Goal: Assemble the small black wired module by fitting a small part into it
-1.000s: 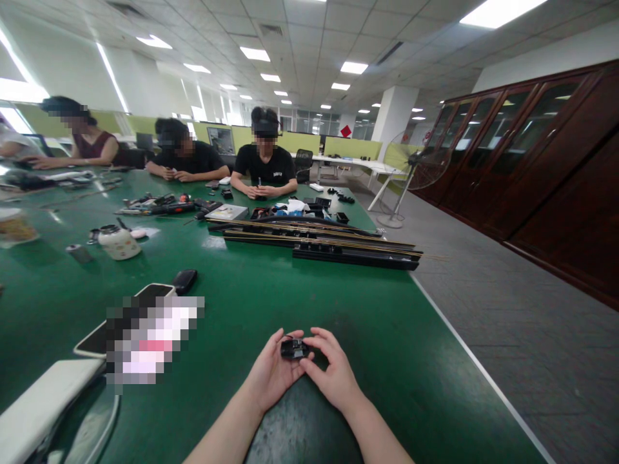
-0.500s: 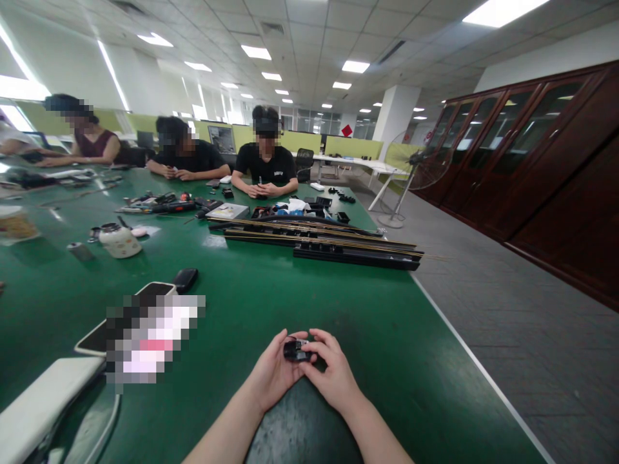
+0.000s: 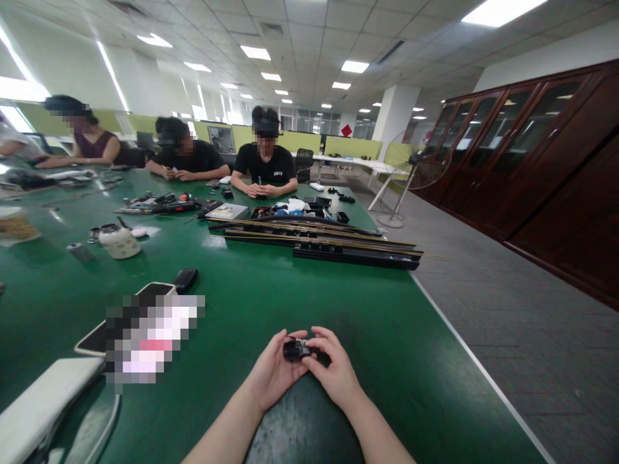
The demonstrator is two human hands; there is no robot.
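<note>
Near the front of the green table [image 3: 396, 361], a small black plastic housing [image 3: 293, 350] rests in my left hand [image 3: 269, 375]. My left fingers curl round its far side. Greyish parts show along its top, too small to name. Its shape is a little like a computer mouse, but I cannot tell the exact kind. My right hand [image 3: 337, 372] grips its right end with thumb and fingertips, which hide that end. Both hands are held just above the tabletop.
To the left lie a white-edged phone [image 3: 91, 335], a white box-like object [image 3: 48, 399] with a cable, and a black fob [image 3: 186, 280]. A white jar [image 3: 120, 241] stands beyond. Black rails [image 3: 355, 256] with thin rods cross the table ahead. Several people sit opposite.
My right thumb and fingers have shifted on the right end of the black housing, covering its top half a second ago and drawn back a little now. My left hand stays nearly still.
</note>
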